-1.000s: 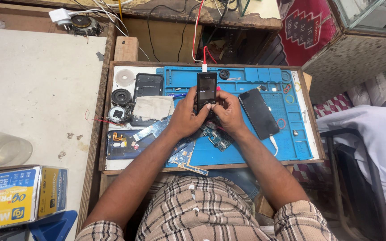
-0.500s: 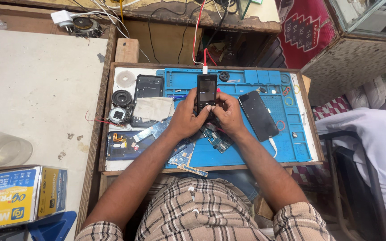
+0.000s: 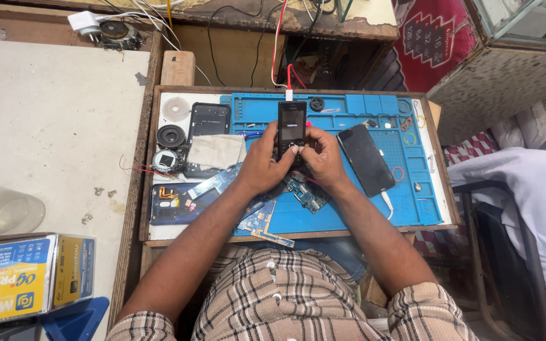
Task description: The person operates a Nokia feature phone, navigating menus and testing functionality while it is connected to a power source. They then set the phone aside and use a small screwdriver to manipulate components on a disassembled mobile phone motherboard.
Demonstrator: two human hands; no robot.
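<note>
A: What are the hands doing?

B: Both hands hold a small black keypad phone (image 3: 292, 129) upright over a blue work mat (image 3: 355, 208). The left hand (image 3: 263, 165) wraps its fingers around the phone's lower left side, the right hand (image 3: 323, 161) around the lower right, thumbs on the keypad. The screen is lit, and a red and white cable (image 3: 284, 57) plugs into the phone's top.

A: Where is that on the bench?

B: Near the middle of a wooden tray (image 3: 150, 189) in front of the person. Just right of the hands a black smartphone (image 3: 366, 160) lies flat on the mat. Under the hands lie circuit boards (image 3: 304, 196). To the left sit a phone back cover (image 3: 208, 120), a cloth (image 3: 216, 151) and a round speaker (image 3: 171, 136).

A: Anything else?

B: A yellow and blue box (image 3: 26, 278) at far left, and another person's white sleeve (image 3: 526, 189) at right.
</note>
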